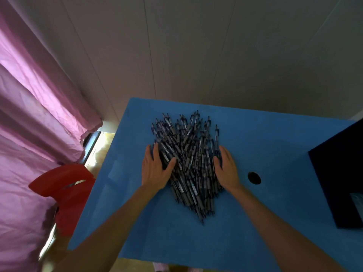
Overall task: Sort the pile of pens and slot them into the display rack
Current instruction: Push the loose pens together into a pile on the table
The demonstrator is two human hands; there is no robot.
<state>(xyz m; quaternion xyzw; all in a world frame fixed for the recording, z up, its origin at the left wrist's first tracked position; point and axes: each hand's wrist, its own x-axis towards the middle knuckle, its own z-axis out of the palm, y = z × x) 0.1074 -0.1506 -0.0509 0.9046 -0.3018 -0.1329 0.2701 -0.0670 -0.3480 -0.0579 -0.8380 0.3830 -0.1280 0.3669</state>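
Left hand (155, 169) flat, fingers spread, palm down on the pen pile (188, 163)'s left edge; right hand (225, 167) flat against its right edge, gripping nothing. Forearms converge from the near side. Pile sits mid blue bench (137, 222); dark box (339, 173) at right.

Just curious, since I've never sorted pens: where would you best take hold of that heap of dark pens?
Probably at its flanks, from left and right: the heap of dark pens lies lengthwise away from the person, so the left hand and right hand can squeeze it together.
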